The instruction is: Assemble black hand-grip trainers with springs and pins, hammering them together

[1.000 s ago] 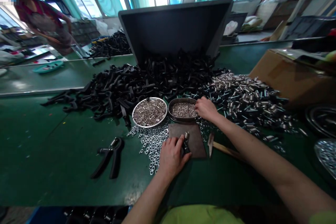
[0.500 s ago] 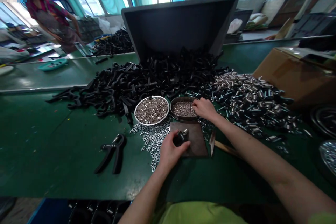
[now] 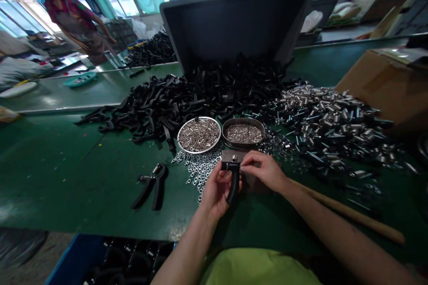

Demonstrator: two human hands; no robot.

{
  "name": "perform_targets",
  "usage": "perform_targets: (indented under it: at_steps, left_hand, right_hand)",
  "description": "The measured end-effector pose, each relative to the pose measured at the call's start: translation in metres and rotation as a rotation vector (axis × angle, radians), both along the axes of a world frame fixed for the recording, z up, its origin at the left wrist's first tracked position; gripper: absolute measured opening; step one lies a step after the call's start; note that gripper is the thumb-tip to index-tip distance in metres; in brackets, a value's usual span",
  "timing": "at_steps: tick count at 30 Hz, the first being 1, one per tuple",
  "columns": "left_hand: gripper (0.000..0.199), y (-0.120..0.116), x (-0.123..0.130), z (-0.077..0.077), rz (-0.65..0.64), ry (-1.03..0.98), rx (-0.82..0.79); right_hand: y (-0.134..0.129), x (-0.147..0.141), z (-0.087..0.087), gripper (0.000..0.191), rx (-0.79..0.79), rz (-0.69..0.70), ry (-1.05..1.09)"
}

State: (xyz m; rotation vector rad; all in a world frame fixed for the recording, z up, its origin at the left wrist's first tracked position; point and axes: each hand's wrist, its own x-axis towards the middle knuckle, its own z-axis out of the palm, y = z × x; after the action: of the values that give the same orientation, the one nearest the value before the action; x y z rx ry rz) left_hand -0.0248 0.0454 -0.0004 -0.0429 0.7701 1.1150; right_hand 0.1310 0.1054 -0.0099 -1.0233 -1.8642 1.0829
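My left hand point(image 3: 214, 191) is closed around a black hand-grip exerciser handle point(image 3: 234, 182), held upright with a small metal piece at its top. My right hand point(image 3: 265, 169) pinches at the handle's right side; whatever small part is between the fingertips is too small to make out. Behind the hands lies a flat metal plate point(image 3: 229, 156), partly covered by them. A hammer's wooden handle point(image 3: 351, 213) runs out from under my right forearm; its head is hidden. To the left rests an assembled hand-grip exerciser point(image 3: 152, 187) with a spring.
A round dish of small metal pins point(image 3: 199, 136) and an oval tin of tiny metal parts point(image 3: 242, 133) stand behind the plate. Loose nuts point(image 3: 197, 169) lie alongside. Black handles spill from a grey bin point(image 3: 240, 18). Springs point(image 3: 321, 116) pile up near a cardboard box point(image 3: 384, 84). A person point(image 3: 80, 26) stands far left.
My right hand has come from the oval tin to the side of the black handle. The left hand has turned the handle upright and lifted it. The view has shifted slightly.
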Motion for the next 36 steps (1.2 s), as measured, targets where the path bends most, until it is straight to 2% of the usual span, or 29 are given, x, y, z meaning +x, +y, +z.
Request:
perform_targets:
  at_steps: [5, 8, 11, 14, 17, 19, 22, 24, 26, 29, 32, 34, 36]
  left_hand:
    - [0.034, -0.005, -0.001, -0.01, -0.018, 0.169, 0.067]
    - [0.041, -0.001, -0.007, -0.013, -0.109, 0.387, 0.23]
    - [0.048, 0.01, -0.013, -0.016, -0.24, 0.7, 0.438]
    - [0.057, 0.017, -0.013, -0.025, -0.346, 1.113, 0.641]
    - [0.059, 0.015, -0.01, -0.038, -0.437, 1.561, 0.865]
    - [0.058, 0.009, -0.007, -0.044, -0.496, 1.784, 0.976]
    - [0.058, 0.001, -0.005, -0.05, -0.544, 1.942, 1.038]
    - [0.061, -0.001, -0.004, -0.051, -0.52, 1.967, 0.995]
    - [0.061, 0.0, -0.004, -0.051, -0.489, 1.969, 0.924]
    - [0.057, 0.002, -0.003, -0.049, -0.473, 1.993, 0.837]
    - [0.056, 0.005, -0.002, -0.047, -0.49, 2.009, 0.816]
    - [0.056, 0.007, -0.002, -0.046, -0.508, 2.006, 0.822]
    - [0.056, 0.007, -0.002, -0.046, -0.52, 2.003, 0.819]
  right_hand:
    - [0.0, 0.0, 0.003, 0.008, 0.066, -0.008, -0.084]
    - [0.003, 0.005, 0.003, 0.003, 0.135, 0.016, -0.181]
    - [0.011, 0.013, -0.006, 0.008, 0.458, 0.095, -0.433]
    - [0.02, 0.019, -0.024, 0.018, 0.768, 0.191, -0.72]
    - [0.024, 0.021, -0.039, 0.023, 0.909, 0.258, -0.842]
    - [0.023, 0.021, -0.04, 0.022, 0.938, 0.27, -0.865]
    - [0.016, 0.027, -0.03, 0.016, 0.889, 0.233, -0.909]
    - [0.006, 0.042, -0.022, 0.011, 0.777, 0.151, -0.932]
    - [-0.008, 0.068, -0.02, 0.016, 0.619, 0.035, -0.949]
    - [-0.033, 0.118, -0.033, 0.03, 0.37, -0.108, -0.993]
    - [-0.052, 0.15, -0.045, 0.028, 0.142, -0.225, -0.984]
    - [-0.057, 0.149, -0.04, 0.027, 0.016, -0.303, -0.923]
    - [-0.058, 0.132, -0.022, 0.029, -0.049, -0.334, -0.798]
